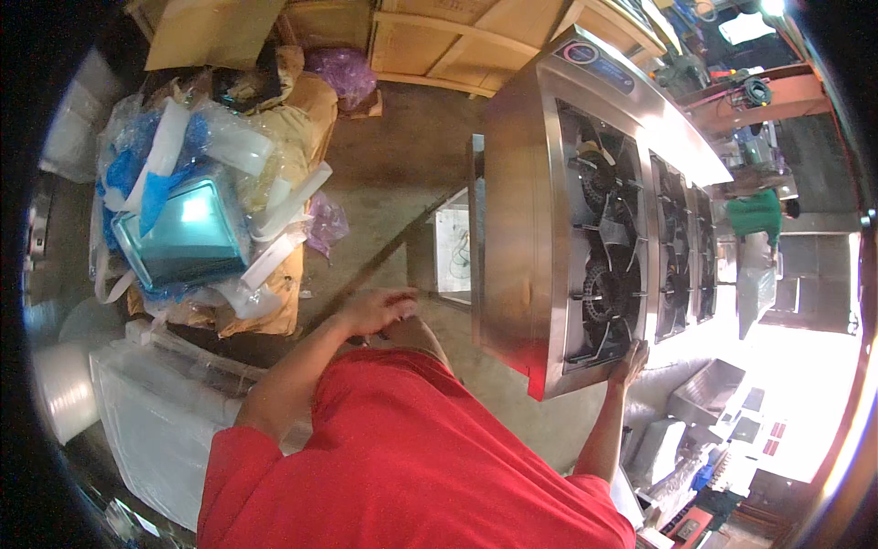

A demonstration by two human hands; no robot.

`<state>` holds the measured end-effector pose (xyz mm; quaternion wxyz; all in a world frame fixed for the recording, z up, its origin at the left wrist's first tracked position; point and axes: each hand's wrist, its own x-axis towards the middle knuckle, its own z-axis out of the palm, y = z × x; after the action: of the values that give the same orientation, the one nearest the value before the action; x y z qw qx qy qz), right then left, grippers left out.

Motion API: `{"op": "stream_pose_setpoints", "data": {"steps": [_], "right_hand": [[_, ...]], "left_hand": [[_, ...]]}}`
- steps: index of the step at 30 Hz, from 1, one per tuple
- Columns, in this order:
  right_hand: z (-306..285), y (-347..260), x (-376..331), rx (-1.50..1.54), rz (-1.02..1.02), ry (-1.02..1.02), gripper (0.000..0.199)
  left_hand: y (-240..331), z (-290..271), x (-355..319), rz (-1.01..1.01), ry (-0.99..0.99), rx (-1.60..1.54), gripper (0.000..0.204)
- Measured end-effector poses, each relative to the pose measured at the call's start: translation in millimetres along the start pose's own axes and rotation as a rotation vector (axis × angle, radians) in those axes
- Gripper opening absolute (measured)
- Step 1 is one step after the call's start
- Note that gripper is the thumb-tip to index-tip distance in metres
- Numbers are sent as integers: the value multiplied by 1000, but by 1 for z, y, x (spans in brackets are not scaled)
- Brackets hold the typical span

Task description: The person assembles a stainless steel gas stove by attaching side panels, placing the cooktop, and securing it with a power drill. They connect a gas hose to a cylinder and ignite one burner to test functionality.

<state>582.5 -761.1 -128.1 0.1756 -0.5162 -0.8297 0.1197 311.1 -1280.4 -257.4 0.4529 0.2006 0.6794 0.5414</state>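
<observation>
A large stainless steel gas range [517, 210] with several burners under black pan supports [599, 288] stands to my right. My right hand [628, 364] rests against its near edge beside the burners, fingers stretched along the metal rather than wrapped round it. Round dials and a dark panel [594, 66] sit at the range's far end. In front of my waist my left hand [380, 309] hovers with its fingers loosely apart and nothing in them. A white panel with thin wiring [454, 245] shows low beside the range's left side.
At left, a heap of plastic wrap and cardboard [306, 110] carries a shiny teal-tinted metal tray [187, 233]. A plastic-wrapped white unit [160, 393] stands near left. Wooden crates [448, 46] line the back. A person in green [755, 215] is far right, beyond the range.
</observation>
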Motion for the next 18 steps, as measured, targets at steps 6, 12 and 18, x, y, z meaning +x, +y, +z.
{"op": "stream_pose_setpoints", "data": {"steps": [6, 12, 18], "right_hand": [[0, 19, 0, 51, 27, 9, 67], [7, 42, 4, 523, 106, 118, 58], [-47, -7, 47, -18, 394, -48, 50]], "left_hand": [[-127, -13, 11, -464, 16, 388, 55], [-171, -66, 59, -89, -17, 161, 42], [-148, -208, 180, -140, -287, 812, 39]]}}
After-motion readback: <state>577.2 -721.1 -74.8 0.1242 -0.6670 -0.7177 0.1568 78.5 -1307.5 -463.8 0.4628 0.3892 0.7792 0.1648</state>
